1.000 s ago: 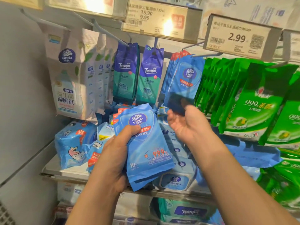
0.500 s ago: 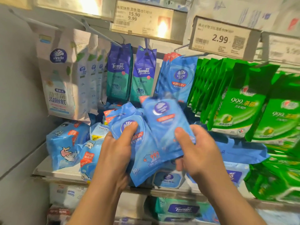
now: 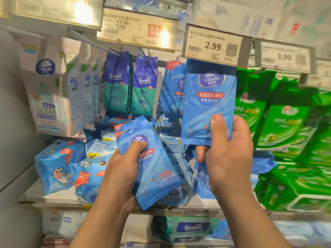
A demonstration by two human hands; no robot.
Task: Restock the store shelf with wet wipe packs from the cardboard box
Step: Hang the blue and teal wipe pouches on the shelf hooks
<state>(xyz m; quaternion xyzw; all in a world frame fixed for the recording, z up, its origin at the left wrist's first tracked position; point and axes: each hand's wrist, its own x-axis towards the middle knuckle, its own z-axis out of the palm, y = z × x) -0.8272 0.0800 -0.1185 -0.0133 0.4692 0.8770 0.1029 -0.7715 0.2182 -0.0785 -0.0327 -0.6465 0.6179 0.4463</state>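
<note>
Hands both up at the shelf, each w/ blue Vinda wipes. Right hand (image 3: 227, 151) holds single blue pack (image 3: 207, 102) upright, raised in front of the hanging row of same blue packs (image 3: 172, 90), top edge just under the 2.99 price tag (image 3: 213, 46). Thumb (image 3: 217, 127) pressed flat on pack's lower front, other fingers curled behind it, so a pinch grip at the bottom edge. Pack's top strip is dark/blurred, can't tell if it's on the peg yet.

Left hand (image 3: 123, 169) grips a small stack of blue packs (image 3: 152, 163), tilted, tops leaning left, lower and left of the raised pack. Thumb across the front near the logo, fingers wrapped behind; exact pack count unclear.

Shelf ledge (image 3: 53, 197) below carries loose blue wipe bundles (image 3: 57, 165) at left and more blue packs behind the hands. Hanging rows, L to R: white Vinda packs (image 3: 46, 97), two Tempo packs (image 3: 132, 85), the blue row, then green packs (image 3: 279, 115) at far right, blurred. 15.90/9.99 tag (image 3: 138, 27) sits above the Tempo pegs. Lower shelf shows a Tempo pack (image 3: 191, 227) under the ledge. Cardboard box not in view.
</note>
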